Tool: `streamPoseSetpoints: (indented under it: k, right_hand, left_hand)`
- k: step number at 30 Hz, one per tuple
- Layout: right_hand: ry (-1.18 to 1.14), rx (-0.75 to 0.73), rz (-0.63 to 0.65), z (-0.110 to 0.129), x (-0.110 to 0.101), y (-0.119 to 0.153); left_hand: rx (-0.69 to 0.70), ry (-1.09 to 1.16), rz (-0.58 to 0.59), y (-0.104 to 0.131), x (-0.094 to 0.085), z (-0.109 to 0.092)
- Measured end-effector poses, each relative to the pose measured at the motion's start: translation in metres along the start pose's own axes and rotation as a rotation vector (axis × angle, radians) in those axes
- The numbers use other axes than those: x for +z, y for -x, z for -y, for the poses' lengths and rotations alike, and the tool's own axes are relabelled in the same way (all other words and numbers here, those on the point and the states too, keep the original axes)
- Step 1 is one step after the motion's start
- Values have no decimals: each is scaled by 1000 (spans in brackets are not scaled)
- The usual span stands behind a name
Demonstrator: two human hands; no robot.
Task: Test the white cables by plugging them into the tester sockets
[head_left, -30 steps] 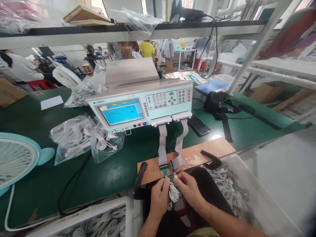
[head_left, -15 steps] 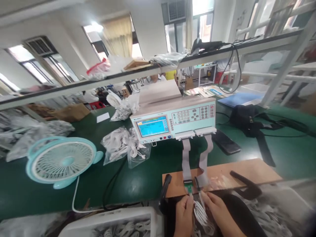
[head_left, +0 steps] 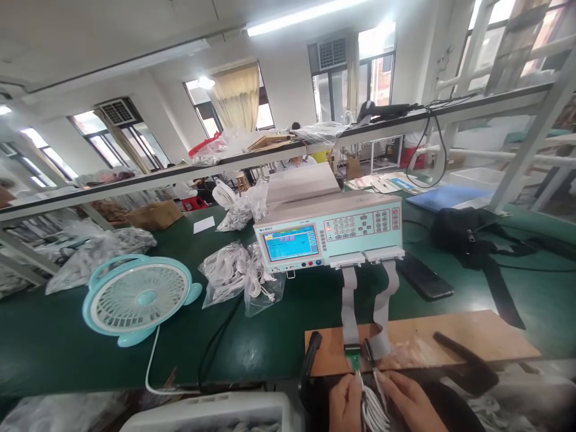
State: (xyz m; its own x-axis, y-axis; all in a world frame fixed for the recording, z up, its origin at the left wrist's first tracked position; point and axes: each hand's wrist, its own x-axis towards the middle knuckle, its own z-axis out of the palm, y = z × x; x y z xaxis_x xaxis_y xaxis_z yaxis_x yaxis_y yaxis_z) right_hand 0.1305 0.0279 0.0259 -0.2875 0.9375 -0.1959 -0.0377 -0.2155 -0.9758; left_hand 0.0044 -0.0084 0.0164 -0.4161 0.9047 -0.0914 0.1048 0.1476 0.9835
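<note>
green bench point(head_left: 67, 342) in windowed workshop

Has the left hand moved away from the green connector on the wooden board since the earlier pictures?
No. The left hand remains just below the green connector on the wooden board; only the camera tilted up.

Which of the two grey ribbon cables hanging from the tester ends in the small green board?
The left ribbon cable: its lower end carries the green board, just above the left hand. The right ribbon cable ends without any green part.

Tester point(head_left: 330, 231) screen point(head_left: 290, 245): yellow characters on blue, too blurred to read. Keypad point(head_left: 357, 223) markings too small. No other legible text.
</note>
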Motion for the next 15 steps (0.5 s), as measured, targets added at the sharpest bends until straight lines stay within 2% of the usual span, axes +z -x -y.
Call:
streamPoseSetpoints:
  k: [5, 7, 12, 15]
  right_hand:
    - [-37, 33, 34, -1, 0, 2]
    - [-49, 29, 20, 0, 2, 3]
    - [-39, 23, -19, 11, 7, 3]
    - [-40, 23, -12, 12, 7, 2]
  left_hand:
    - [26, 74, 119, -3, 1, 0]
    - [23, 77, 131, -5, 1, 1]
    - [-4, 57, 80, -6, 4, 6]
    - [-21, 26, -14, -3, 7, 10]
